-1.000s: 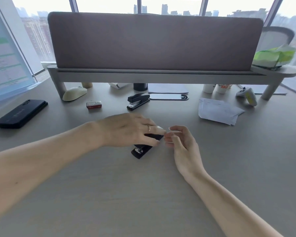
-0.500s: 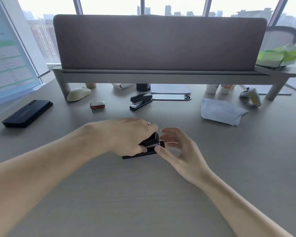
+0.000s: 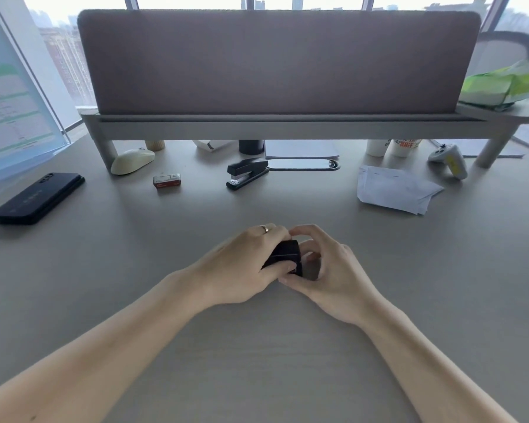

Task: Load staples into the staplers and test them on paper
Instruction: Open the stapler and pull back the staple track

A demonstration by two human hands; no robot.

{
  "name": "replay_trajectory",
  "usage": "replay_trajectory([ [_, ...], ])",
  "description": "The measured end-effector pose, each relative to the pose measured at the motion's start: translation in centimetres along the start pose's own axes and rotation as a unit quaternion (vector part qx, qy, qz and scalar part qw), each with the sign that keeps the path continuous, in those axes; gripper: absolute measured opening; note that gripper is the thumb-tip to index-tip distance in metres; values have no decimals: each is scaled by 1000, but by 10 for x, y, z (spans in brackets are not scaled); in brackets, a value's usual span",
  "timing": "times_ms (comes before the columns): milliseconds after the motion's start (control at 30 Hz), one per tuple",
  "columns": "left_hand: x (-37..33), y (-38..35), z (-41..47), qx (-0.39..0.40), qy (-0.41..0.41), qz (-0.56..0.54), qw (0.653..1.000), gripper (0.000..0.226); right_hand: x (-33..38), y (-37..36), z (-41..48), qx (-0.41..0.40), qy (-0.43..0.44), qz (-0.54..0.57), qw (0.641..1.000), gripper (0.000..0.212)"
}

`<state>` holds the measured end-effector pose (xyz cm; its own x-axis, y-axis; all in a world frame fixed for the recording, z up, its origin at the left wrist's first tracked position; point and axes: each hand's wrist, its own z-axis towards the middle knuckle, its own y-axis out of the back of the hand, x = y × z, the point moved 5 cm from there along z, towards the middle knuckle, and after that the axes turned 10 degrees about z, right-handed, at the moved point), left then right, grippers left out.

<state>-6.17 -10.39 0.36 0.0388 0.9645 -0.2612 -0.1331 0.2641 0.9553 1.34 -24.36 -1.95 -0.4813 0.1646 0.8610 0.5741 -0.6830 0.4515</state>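
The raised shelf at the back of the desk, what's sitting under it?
Under the shelf: a black cup, papers, a small white box, two paper cups. Their tops and anything deeper are hidden.

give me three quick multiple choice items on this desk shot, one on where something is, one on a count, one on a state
1. Where does the stack of white paper lie?
A. on the desk's right side, near the game controller
B. under the black phone
C. on the raised shelf

2. How many black staplers are in view?
A. one
B. two
C. three

3. What are the hands doing?
A. both resting flat on the desk
B. both closed around one stapler
C. one lifting the staple box

Answers:
1. A, the sheets sit on the desk just in front of the controller.
2. B, one stapler in the hands and a second stapler farther back.
3. B, the left hand and right hand wrap it together; the staple box lies untouched.
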Motion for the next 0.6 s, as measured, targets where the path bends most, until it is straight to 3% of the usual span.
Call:
replay_trajectory([
  [200,-1,-2,-3,-58,8,20,998,33,-5,2,3,5,-6,4,1000,60],
  [367,13,18,-13,-174,56,-179,967,13,-11,3,7,-2,-18,16,1000,60],
  [600,34,24,-43,-273,102,-287,912,31,-14,1,8,-3,-21,16,1000,61],
])
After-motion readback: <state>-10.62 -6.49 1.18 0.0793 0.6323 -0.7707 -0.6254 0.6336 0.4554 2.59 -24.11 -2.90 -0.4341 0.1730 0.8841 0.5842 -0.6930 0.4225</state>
